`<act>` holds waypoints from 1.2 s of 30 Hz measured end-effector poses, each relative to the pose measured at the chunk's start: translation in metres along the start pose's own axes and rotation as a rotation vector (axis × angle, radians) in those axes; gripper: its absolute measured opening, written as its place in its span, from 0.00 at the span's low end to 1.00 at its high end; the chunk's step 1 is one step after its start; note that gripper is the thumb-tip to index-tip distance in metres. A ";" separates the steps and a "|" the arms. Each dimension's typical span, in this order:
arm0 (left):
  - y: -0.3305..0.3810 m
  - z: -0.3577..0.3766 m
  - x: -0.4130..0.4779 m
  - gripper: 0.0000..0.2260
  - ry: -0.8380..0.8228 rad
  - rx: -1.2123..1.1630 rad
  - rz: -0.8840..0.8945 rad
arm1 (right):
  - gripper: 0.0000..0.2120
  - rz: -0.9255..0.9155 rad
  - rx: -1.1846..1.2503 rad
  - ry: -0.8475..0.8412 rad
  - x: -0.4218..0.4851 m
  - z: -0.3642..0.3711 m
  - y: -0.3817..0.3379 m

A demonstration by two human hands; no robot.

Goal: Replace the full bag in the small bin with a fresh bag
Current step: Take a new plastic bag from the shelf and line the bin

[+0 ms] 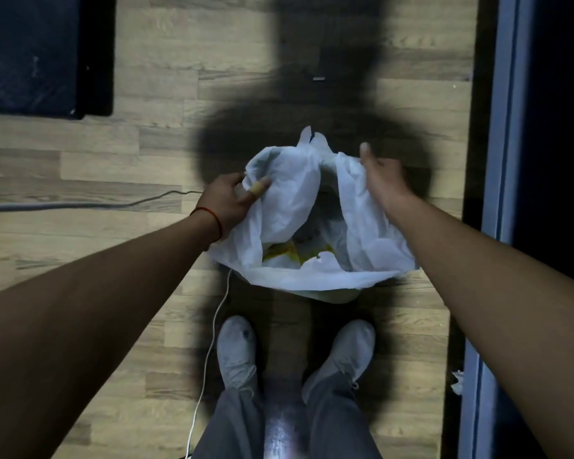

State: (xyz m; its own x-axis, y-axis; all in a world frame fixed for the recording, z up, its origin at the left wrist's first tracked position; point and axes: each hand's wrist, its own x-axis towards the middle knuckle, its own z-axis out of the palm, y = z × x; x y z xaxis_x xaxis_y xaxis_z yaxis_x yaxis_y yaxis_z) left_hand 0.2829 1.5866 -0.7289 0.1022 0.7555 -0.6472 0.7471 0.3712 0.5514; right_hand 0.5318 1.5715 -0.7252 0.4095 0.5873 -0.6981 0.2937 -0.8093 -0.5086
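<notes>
Below, plank floor (80, 180) (shadowed) — left grip (227, 198), right grip (383, 180) both clutching white bag (292, 183).

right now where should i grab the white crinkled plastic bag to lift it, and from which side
Grip the white crinkled plastic bag by its two loose top flaps, left flap and right flap, coming from above at the outer sides. They stand up either side of the gaping mouth, so drawing them together should close it over the yellow rubbish. The left hand grips one.
</notes>
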 end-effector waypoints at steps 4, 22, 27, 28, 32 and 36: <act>-0.004 0.004 -0.021 0.46 0.195 0.364 0.191 | 0.25 -0.589 -0.377 0.226 -0.025 -0.005 0.016; -0.063 0.037 -0.104 0.51 -0.037 0.424 0.287 | 0.58 -0.647 -0.926 -0.054 -0.105 -0.019 0.152; -0.074 0.034 -0.095 0.54 -0.085 0.623 0.308 | 0.61 -0.584 -0.921 -0.019 -0.094 -0.009 0.149; -0.074 0.031 -0.095 0.54 -0.095 0.676 0.300 | 0.61 -0.574 -0.929 -0.006 -0.094 -0.008 0.146; -0.075 0.017 -0.101 0.55 -0.187 0.637 0.292 | 0.61 -0.572 -0.944 0.015 -0.096 -0.006 0.144; -0.094 0.008 -0.106 0.52 -0.110 0.793 0.322 | 0.62 -0.476 -1.008 0.035 -0.096 -0.013 0.151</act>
State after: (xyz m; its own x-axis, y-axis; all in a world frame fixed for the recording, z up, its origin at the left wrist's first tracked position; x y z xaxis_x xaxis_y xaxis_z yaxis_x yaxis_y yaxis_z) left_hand 0.2067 1.4667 -0.7163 0.4203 0.6873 -0.5924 0.9045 -0.3696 0.2129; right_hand 0.5483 1.3926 -0.7287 0.0879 0.8509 -0.5179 0.9873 -0.1434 -0.0680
